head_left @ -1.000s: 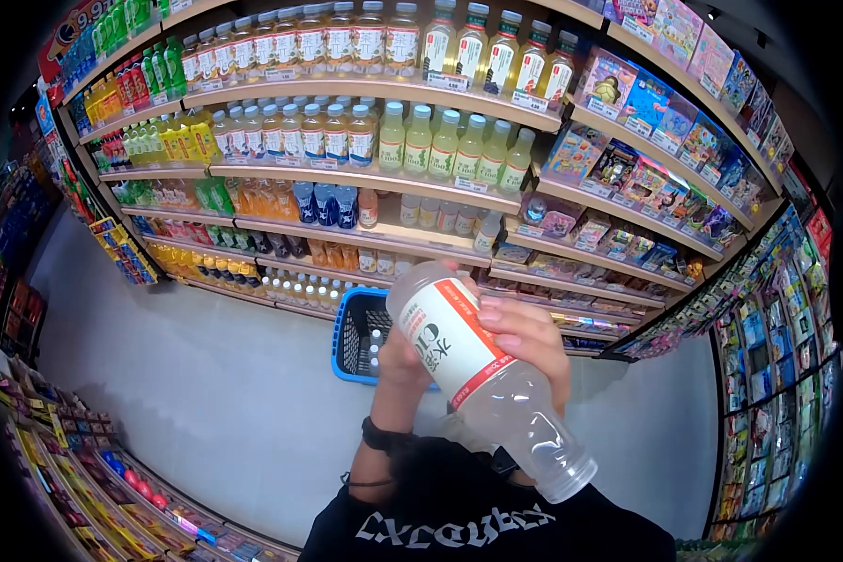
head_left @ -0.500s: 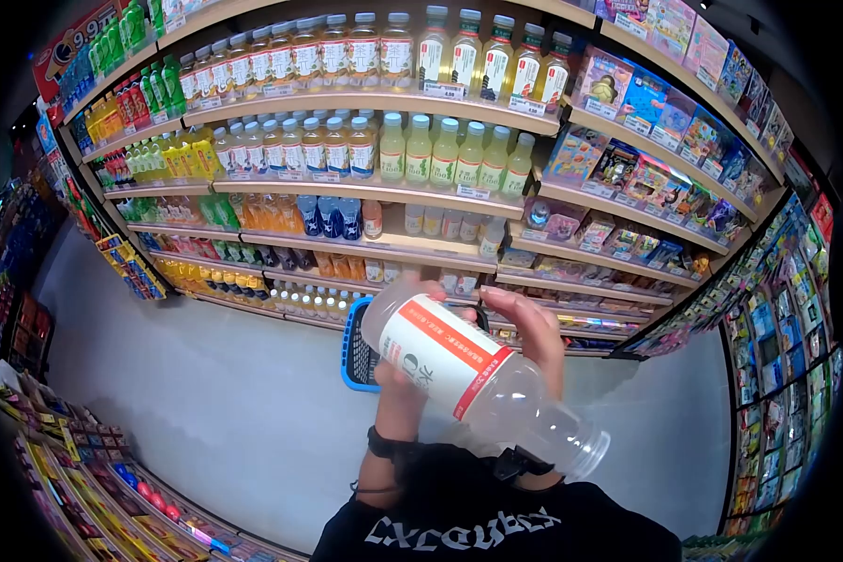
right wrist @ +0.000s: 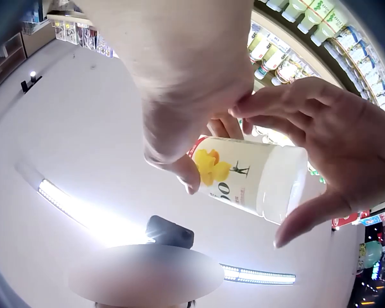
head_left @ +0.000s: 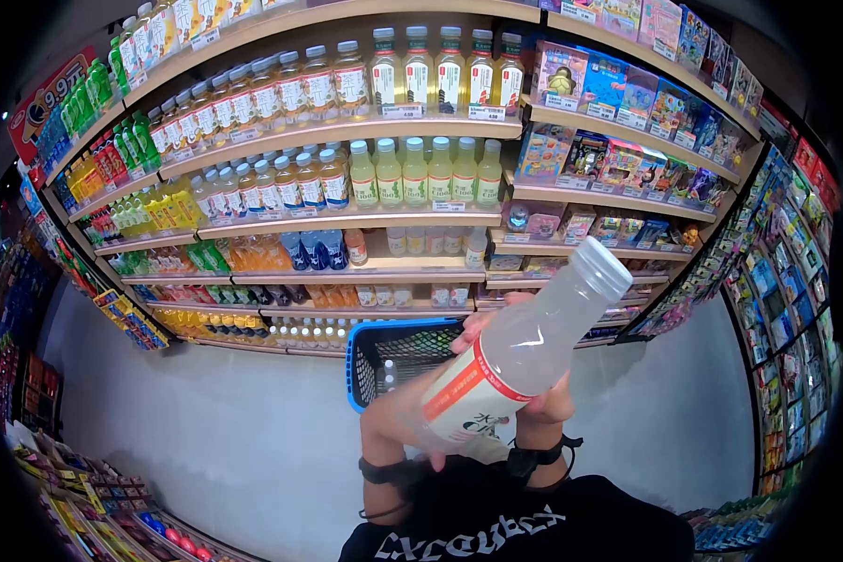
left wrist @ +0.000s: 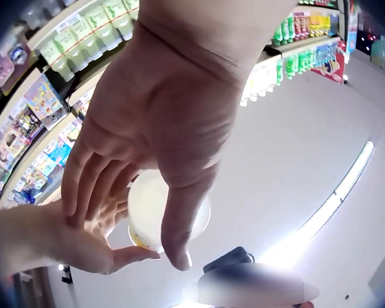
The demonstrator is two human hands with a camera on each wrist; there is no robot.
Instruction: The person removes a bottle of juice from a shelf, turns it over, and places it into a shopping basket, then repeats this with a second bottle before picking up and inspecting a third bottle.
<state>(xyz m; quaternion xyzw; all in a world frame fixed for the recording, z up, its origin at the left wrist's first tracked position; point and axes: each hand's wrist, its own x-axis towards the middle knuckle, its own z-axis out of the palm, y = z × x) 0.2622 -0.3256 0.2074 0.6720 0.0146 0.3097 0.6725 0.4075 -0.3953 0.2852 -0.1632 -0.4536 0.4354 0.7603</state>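
A clear plastic drink bottle (head_left: 534, 342) is held tilted in front of the chest, its capped neck pointing up and to the right. Its label is white with red bands, and yellow fruit shows on it in the right wrist view. My right hand (right wrist: 173, 131) grips the bottle around the label, thumb against its side. Around the base, my left hand (right wrist: 350, 144) is cupped loosely, its thumb standing apart from the bottle. In the head view, the bottle covers part of both hands.
A black basket with a blue rim (head_left: 351, 375) is beyond the hands, with small white-capped bottles (head_left: 390, 370) inside. Shelves of drinks (head_left: 421, 173) stand ahead, with boxed toys (head_left: 618, 164) to their right. Hanging packets (head_left: 787, 309) line the far right, and low racks (head_left: 94, 496) the lower left.
The bottle has swung from neck pointing down right to neck pointing up right. My left hand has loosened around the base, and more of the basket shows.
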